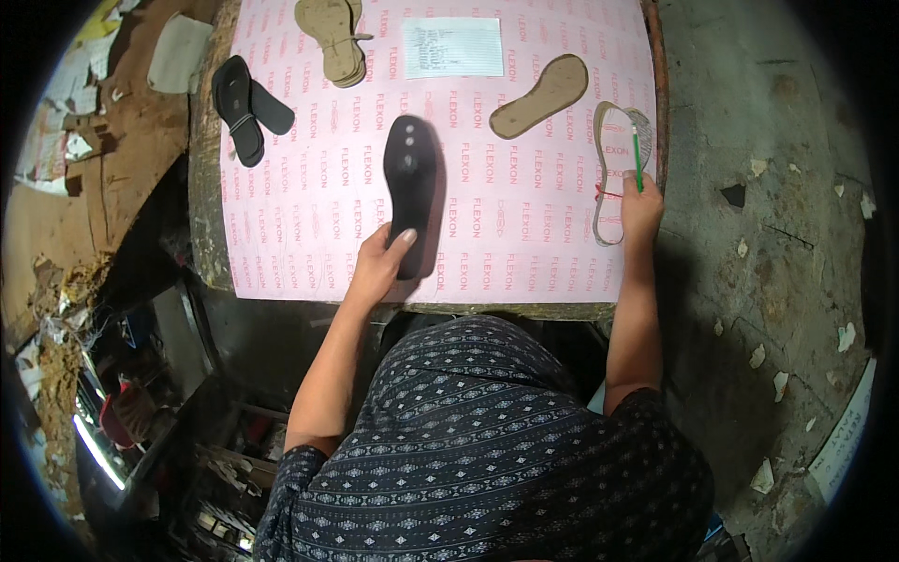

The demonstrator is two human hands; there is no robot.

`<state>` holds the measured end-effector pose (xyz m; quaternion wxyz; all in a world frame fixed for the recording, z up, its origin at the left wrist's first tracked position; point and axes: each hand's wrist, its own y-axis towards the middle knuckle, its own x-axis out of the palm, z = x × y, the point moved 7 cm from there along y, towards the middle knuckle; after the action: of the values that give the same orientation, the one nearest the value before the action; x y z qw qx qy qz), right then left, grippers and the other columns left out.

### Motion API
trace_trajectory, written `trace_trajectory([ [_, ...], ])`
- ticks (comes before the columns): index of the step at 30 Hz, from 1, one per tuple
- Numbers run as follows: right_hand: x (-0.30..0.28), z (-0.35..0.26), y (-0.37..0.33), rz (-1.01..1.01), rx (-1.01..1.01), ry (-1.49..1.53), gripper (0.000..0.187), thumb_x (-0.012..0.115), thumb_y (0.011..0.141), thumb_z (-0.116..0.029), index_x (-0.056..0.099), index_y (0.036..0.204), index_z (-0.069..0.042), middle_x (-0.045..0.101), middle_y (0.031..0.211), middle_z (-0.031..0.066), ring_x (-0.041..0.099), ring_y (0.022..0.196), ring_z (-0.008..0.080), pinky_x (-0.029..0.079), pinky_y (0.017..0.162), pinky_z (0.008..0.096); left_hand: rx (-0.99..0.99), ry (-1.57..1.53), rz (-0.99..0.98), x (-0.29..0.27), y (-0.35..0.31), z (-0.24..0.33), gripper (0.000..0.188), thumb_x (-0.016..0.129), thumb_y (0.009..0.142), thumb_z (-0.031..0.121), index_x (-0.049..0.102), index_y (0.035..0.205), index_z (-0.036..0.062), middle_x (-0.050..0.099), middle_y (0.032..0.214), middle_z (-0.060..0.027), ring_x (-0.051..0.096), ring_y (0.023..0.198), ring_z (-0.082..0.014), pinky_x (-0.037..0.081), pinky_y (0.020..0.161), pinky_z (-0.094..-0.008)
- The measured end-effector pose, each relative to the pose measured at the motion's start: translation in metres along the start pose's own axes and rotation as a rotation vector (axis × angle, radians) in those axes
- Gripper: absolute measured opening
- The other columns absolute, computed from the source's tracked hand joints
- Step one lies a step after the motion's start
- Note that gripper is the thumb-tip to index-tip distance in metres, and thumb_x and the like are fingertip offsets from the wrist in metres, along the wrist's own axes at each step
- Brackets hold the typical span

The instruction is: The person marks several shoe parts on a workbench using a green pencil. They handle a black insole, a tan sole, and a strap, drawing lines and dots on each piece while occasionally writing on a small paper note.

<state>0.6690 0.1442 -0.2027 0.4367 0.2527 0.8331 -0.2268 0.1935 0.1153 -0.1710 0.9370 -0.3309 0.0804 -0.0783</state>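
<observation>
Held near one end in the left hand (376,265): black sole (409,187), directly ahead of the fingers, with long axis pointing almost straight away from the body. Closed on the sole's near part, with thumb on the upper face and remaining left fingers mostly hidden from view. Nearer to this sole by far: the left hand. Pinched in the closed right hand (642,201), well to the right of the left fingers: green pen (638,159), pointing forward. Just left of the right fingers and extending ahead of them: sole-shaped frame (598,150), roughly parallel to the black sole; impossible to tell whether gripped. Ahead and left of the right fingers: tan sole (541,96), set obliquely. Ahead and left of the left fingers: black pair (236,94) and, farther forward, tan stack (328,42). Far ahead, between both hands: paper (454,47).
</observation>
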Motion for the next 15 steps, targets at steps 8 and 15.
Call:
trace_trajectory([
  [8,0.067,-0.073,-0.060,-0.685,0.262,0.642,0.034,0.073,0.100,-0.033,0.074,0.112,-0.001,0.067,0.079,0.0022,0.055,0.065,0.0071,0.043,0.056,0.0242,0.012,-0.102,-0.238,0.083,0.046,0.052,0.038,0.066,0.105,0.025,0.064,0.132,-0.0028,0.072,0.104,-0.0041,0.063,0.091,-0.0095,0.055,0.082,-0.0293],
  [15,0.123,-0.159,-0.109,-0.851,0.357,1.104,0.014,0.077,0.098,-0.021,0.066,0.100,-0.012,0.059,0.081,-0.0058,0.049,0.057,0.0035,0.031,0.046,0.0170,0.299,0.439,-0.027,0.026,0.066,0.078,0.039,0.069,0.101,0.029,0.069,0.123,-0.0029,0.074,0.104,-0.0147,0.070,0.098,-0.0237,0.056,0.090,-0.0364],
])
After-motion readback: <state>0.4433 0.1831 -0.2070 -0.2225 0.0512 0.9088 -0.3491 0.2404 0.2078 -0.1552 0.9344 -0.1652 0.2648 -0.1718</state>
